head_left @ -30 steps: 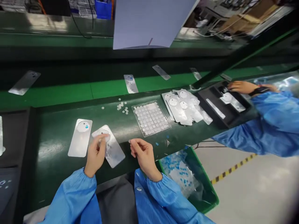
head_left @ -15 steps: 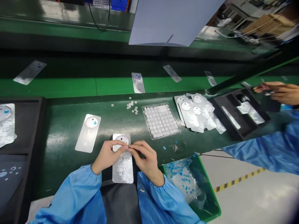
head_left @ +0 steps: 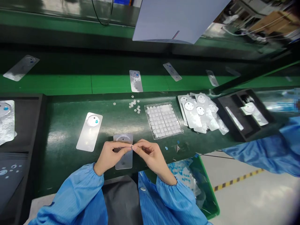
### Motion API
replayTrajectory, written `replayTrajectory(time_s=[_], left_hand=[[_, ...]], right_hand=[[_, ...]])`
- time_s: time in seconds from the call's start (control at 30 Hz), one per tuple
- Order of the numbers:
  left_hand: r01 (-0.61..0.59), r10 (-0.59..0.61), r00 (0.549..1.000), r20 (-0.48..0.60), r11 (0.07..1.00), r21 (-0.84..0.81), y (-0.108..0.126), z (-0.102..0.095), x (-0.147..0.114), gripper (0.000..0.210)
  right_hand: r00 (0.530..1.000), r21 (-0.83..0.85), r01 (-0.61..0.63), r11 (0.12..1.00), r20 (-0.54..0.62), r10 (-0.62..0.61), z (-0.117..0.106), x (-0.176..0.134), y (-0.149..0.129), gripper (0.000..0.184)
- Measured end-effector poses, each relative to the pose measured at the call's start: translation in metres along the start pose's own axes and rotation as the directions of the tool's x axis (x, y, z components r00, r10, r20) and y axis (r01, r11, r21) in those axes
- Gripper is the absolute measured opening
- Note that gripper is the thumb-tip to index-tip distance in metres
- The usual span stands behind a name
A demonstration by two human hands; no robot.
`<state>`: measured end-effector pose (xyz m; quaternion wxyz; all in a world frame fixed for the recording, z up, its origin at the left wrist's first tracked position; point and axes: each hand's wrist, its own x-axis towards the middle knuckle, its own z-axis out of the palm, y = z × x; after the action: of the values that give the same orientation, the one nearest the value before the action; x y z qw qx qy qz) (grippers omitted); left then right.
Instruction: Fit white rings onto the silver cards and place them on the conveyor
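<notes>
My left hand (head_left: 110, 156) and my right hand (head_left: 153, 157) meet fingertip to fingertip, both closed in a pinch. Whatever sits between the fingertips is too small to make out. Just under them is a thin silvery plate (head_left: 124, 163) with rounded corners and a round recess near its far end; my left fingers cover its middle. A similar plate (head_left: 87, 137) with a blue dot in its white circle lies to the left. Several small white rings (head_left: 134, 104) are scattered beyond my hands. A clear tray (head_left: 181, 132) of small whitish pieces lies to the right of them.
A pile of silvery plates (head_left: 194, 117) lies right of the tray, beside a black divided box (head_left: 243, 134). More plates (head_left: 136, 82) lie on the green belt (head_left: 75, 84). A green bin (head_left: 212, 193) stands lower right; a co-worker's blue sleeve (head_left: 262, 157) reaches in. A black rack (head_left: 28, 125) stands left.
The plate under my hands looks darker and its near end reaches less far toward me. My pinched fingertips have shifted slightly right. The co-worker's hand has moved away from the black box.
</notes>
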<state>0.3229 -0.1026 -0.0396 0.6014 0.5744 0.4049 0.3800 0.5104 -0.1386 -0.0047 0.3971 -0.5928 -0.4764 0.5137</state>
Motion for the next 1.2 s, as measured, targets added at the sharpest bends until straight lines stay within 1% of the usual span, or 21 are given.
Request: replayTrajectory(time_s=[0.1, 0.17, 0.2, 0.27, 0.37, 0.4, 0.43, 0.5, 0.7, 0.87, 0.93, 1.0, 1.1, 1.17, 1.2], left_hand=[[-0.011, 0.011, 1.0, -0.001, 0.999, 0.044, -0.001, 0.0, -0.001, 0.013], [-0.012, 0.014, 1.0, -0.019, 0.997, 0.082, -0.003, 0.0, -0.002, 0.019], [-0.014, 0.017, 0.999, -0.031, 0.995, 0.094, -0.003, 0.0, -0.002, 0.026], [-0.005, 0.009, 0.999, -0.05, 0.996, 0.089, -0.004, 0.0, -0.003, 0.047], [0.061, -0.06, 0.998, -0.031, 0.997, 0.043, -0.003, 0.0, -0.004, 0.085], [0.083, -0.082, 0.996, -0.021, 0.996, 0.031, -0.002, 0.0, -0.005, 0.094], [0.099, -0.099, 0.995, -0.013, 0.995, 0.022, -0.001, 0.0, -0.005, 0.101], [0.114, -0.114, 0.993, -0.009, 0.993, 0.007, 0.0, 0.0, -0.005, 0.109], [0.136, -0.136, 0.991, 0.014, 0.991, 0.006, 0.001, 0.0, -0.005, 0.115], [0.135, -0.136, 0.991, 0.02, 0.991, 0.023, -0.007, -0.001, -0.006, 0.115], [0.13, -0.13, 0.991, 0.029, 0.991, 0.018, -0.01, -0.002, -0.006, 0.113], [0.131, -0.13, 0.991, 0.043, 0.991, -0.016, -0.013, -0.002, -0.008, 0.111], [0.157, -0.149, 0.986, 0.074, 0.981, -0.116, -0.012, 0.0, -0.009, 0.101], [0.159, -0.149, 0.987, 0.067, 0.971, -0.176, -0.011, 0.0, -0.007, 0.084], [0.156, -0.15, 0.988, 0.048, 0.969, -0.19, -0.01, 0.0, -0.005, 0.07]], right_hand=[[1.0, 0.019, -0.03, 0.999, 0.005, 0.03, -0.002, 0.001, -0.002, 0.04], [1.0, 0.01, -0.026, 1.0, -0.014, 0.026, -0.001, 0.001, -0.003, 0.038], [0.999, -0.006, -0.013, 1.0, -0.032, 0.013, 0.0, 0.002, -0.002, 0.036], [0.997, -0.047, 0.02, 0.999, -0.075, -0.023, 0.004, 0.003, -0.001, 0.032], [0.99, -0.097, 0.049, 0.994, -0.129, -0.062, 0.012, 0.005, 0.002, 0.03], [0.988, -0.111, 0.052, 0.992, -0.139, -0.067, 0.014, 0.006, 0.002, 0.03], [0.986, -0.124, 0.053, 0.991, -0.148, -0.071, 0.016, 0.007, 0.002, 0.03], [0.985, -0.15, 0.054, 0.987, -0.155, -0.078, 0.018, 0.008, 0.002, 0.031], [0.987, -0.192, 0.036, 0.981, -0.146, -0.065, 0.018, 0.008, 0.0, 0.032], [0.99, -0.207, 0.021, 0.978, -0.135, -0.05, 0.018, 0.009, -0.001, 0.033], [0.993, -0.212, 0.002, 0.977, -0.118, -0.027, 0.016, 0.01, -0.003, 0.033], [0.997, -0.213, -0.037, 0.976, -0.081, 0.02, 0.012, 0.012, -0.005, 0.034], [0.997, -0.189, -0.08, 0.979, -0.027, 0.077, 0.004, 0.018, -0.007, 0.036], [0.996, -0.132, -0.092, 0.987, 0.008, 0.093, 0.002, 0.021, -0.005, 0.035], [0.995, -0.102, -0.092, 0.991, 0.035, 0.096, 0.001, 0.023, -0.004, 0.037]])
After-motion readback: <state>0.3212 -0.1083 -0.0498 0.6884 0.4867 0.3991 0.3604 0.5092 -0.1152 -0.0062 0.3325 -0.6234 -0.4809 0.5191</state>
